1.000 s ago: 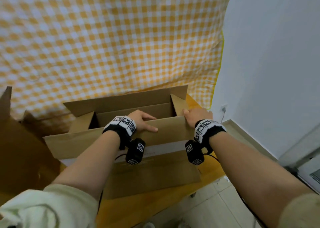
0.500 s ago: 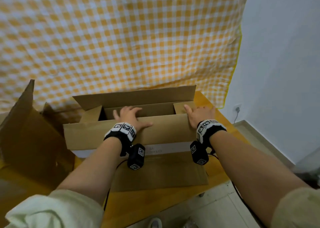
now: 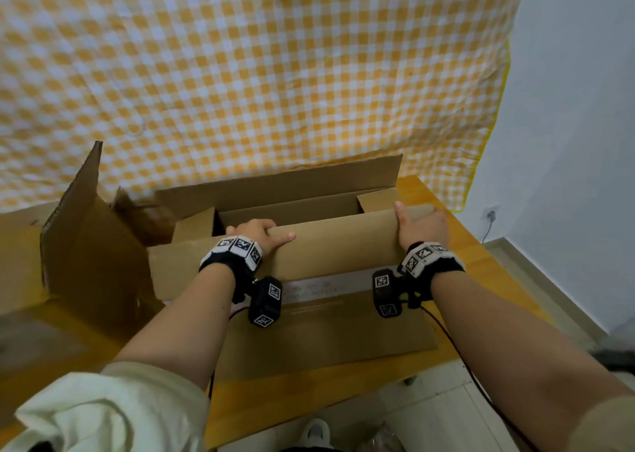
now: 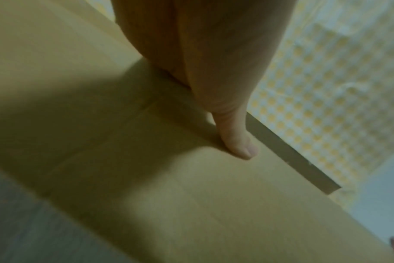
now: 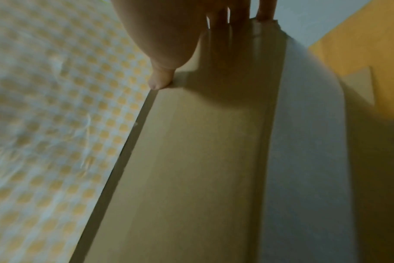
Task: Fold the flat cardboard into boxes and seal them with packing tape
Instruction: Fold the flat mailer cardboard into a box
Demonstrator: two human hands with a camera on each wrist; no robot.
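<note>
My left hand (image 3: 256, 233) grasping cardboard box's (image 3: 326, 317) near flap (image 3: 343, 245), fingers curled over its edge, right hand (image 3: 421, 226) fingers flat on it, box interior shadowed, contents unclear

two hands are counted, the left hand (image 3: 256, 231) at frame centre and the right hand (image 3: 421, 226) right of centre; two cardboard boxes are seen, one open box (image 3: 326, 255) in the middle, another box (image 3: 86, 245) at left; one checked cloth (image 3: 257, 73) is hung across the top
</note>
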